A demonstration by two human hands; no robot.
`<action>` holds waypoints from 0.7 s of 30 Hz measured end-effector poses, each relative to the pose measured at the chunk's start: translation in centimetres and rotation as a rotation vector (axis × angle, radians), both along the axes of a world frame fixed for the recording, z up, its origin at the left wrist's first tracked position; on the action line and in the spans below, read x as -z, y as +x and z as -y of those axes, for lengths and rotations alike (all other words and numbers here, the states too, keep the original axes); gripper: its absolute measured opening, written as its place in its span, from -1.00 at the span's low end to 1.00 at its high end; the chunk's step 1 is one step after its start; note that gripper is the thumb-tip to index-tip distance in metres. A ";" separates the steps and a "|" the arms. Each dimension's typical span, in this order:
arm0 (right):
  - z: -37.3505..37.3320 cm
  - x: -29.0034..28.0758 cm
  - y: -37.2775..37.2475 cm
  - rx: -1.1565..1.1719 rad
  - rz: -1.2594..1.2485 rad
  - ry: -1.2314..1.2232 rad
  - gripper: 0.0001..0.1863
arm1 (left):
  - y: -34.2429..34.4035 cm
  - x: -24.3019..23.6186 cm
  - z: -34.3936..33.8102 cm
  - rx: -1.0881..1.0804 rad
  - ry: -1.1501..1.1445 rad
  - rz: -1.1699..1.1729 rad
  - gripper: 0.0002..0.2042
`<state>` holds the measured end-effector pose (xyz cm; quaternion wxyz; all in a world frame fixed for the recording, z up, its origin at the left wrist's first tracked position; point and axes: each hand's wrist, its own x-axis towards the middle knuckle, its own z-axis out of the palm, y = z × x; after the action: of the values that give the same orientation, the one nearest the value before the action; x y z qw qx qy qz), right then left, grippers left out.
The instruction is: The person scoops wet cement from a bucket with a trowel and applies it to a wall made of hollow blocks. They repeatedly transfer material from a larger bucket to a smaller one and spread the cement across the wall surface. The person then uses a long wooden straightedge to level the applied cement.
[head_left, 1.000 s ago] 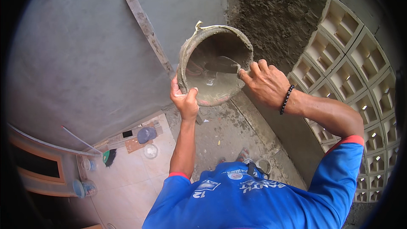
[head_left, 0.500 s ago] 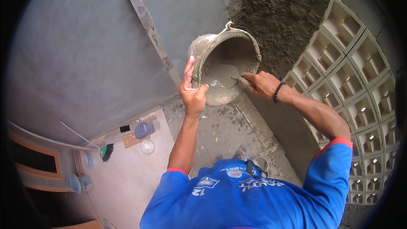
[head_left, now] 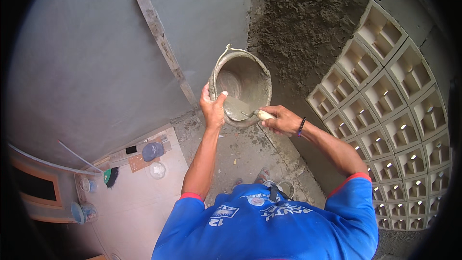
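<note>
A mortar-smeared bucket (head_left: pixel 254 78) is tilted in front of me, its mouth turned toward me. My left hand (head_left: pixel 213 110) grips its left rim, thumb over the edge. My right hand (head_left: pixel 285 121) is closed around the pale handle of a trowel (head_left: pixel 236 108). The trowel's blade lies inside the bucket, against the lower wall near the mouth. Wet grey mortar coats the inside, and the round bottom shows. A wire-like bail handle (head_left: pixel 229 46) stands up at the upper rim.
A wooden straightedge board (head_left: pixel 163 38) leans on the smooth grey wall (head_left: pixel 91 62). Rough fresh mortar (head_left: pixel 308 24) covers the wall ahead; pale ventilation blocks (head_left: pixel 380 91) stand right. On the tiles lie a cap (head_left: pixel 153 150), a clear bowl (head_left: pixel 157 170) and a broom (head_left: pixel 111 176). Another bucket (head_left: pixel 286 189) is by my feet.
The bucket has come lower and tips so that its bottom shows inside. My right hand and the trowel have moved toward the near rim. The camera view has shifted slightly.
</note>
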<state>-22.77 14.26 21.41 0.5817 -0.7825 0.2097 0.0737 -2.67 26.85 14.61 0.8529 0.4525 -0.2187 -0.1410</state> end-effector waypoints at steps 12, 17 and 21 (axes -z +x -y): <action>7.6 -13.9 -4.2 -0.044 0.001 -0.686 -0.33 | 3.7 4.5 -5.1 -0.209 0.067 -0.180 -0.45; 8.2 -22.6 -3.5 -0.130 0.047 -0.765 -0.48 | 2.0 8.7 -5.8 -0.239 0.196 -0.281 -0.38; 10.2 -25.4 -1.6 -0.269 0.196 -0.591 -0.38 | 0.7 12.8 -7.3 -0.327 0.281 -0.335 -0.37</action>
<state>-24.37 4.03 46.85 0.3322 -0.9413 0.0600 0.0103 -2.00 34.14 1.81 0.8174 0.5663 0.0234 -0.1032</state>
